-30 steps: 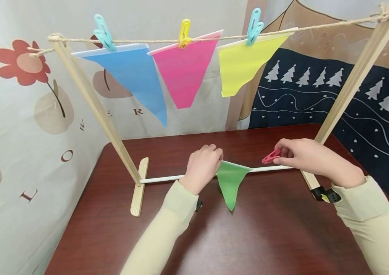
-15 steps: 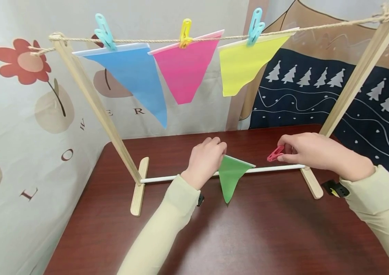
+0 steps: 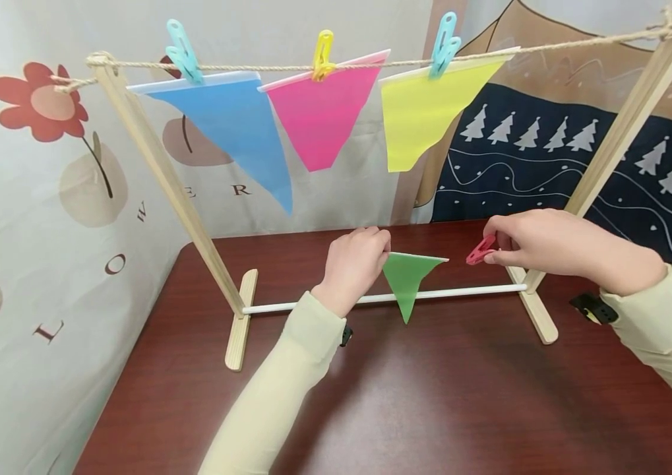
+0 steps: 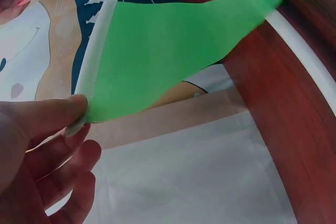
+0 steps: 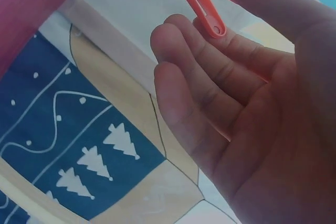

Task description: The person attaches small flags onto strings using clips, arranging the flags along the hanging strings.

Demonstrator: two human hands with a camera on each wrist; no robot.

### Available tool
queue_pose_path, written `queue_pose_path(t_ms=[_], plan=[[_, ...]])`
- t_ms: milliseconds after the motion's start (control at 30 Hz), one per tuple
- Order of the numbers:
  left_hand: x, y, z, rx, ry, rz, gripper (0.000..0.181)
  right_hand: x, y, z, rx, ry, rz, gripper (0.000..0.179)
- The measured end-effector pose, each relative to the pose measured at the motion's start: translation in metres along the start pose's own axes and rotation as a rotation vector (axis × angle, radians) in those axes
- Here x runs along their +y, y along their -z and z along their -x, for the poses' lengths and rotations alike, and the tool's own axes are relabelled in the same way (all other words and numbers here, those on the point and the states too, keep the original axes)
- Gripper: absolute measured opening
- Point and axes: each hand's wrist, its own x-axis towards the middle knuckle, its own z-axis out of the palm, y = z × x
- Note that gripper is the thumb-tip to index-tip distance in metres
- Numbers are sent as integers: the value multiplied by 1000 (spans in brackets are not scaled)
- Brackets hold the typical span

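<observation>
My left hand (image 3: 355, 267) pinches one upper corner of a green pennant (image 3: 409, 276). The pennant hangs point down in front of the stand's white rod (image 3: 466, 291); in the left wrist view its white-edged top runs from my thumb and fingertip, and its tip curls. My right hand (image 3: 555, 247) is to the right of the pennant, apart from it. Between its thumb and fingers it holds a red clothespin (image 3: 481, 251), also seen in the right wrist view, where the clothespin (image 5: 202, 3) has its handles against thumb and forefinger.
Above both hands a twine line (image 3: 579, 43) spans two wooden posts. Blue (image 3: 235, 125), pink (image 3: 326, 109) and yellow (image 3: 430, 109) pennants hang from it by clothespins. The stand's wooden feet rest on a dark red table (image 3: 430, 396). Printed cloth stands behind.
Both hands have risen, the left with the green pennant, now higher against the rod. My right hand has also shifted slightly right with the red clothespin.
</observation>
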Motion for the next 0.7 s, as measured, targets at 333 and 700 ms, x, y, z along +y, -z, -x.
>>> queue_pose_path(t_ms=[333, 700], plan=[[3, 3, -5, 81, -22, -9, 12, 4, 12, -2, -28, 6, 22, 24], [9, 9, -15, 121, -64, -26, 5, 9, 26, -1, -25, -8, 25, 24]])
